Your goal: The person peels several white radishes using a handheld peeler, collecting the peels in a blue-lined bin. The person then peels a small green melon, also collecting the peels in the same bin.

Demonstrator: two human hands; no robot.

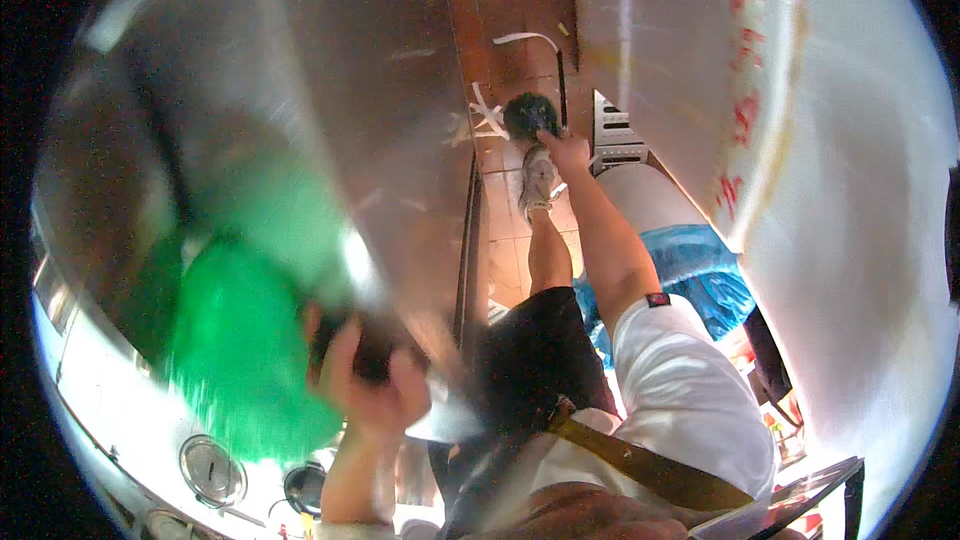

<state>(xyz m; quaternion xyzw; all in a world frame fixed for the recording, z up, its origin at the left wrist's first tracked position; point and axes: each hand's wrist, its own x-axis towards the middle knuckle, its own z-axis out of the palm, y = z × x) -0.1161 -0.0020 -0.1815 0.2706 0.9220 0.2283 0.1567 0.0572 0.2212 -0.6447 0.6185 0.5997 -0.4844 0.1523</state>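
My left hand (367,390), blurred, is at the lower left with its fingers curled around a dark object (375,352) too blurred to name. Just left of it, a large bright green thing (240,352) shows against a shiny metal surface; whether they touch is unclear. My right hand (568,152) reaches down towards the tiled floor, its fingers on a dark round thing (530,116) above my shoe. Beside that hand stands a thin black rod (561,86), with a curved white strip (525,37) at its top.
A metal panel (390,90) rises on the left; a pale panel with red writing (675,90) stands on the right. White strips (487,116) lie on the floor. Near my right arm are a slotted metal bracket (619,156) and a container with a blue plastic bag (705,277).
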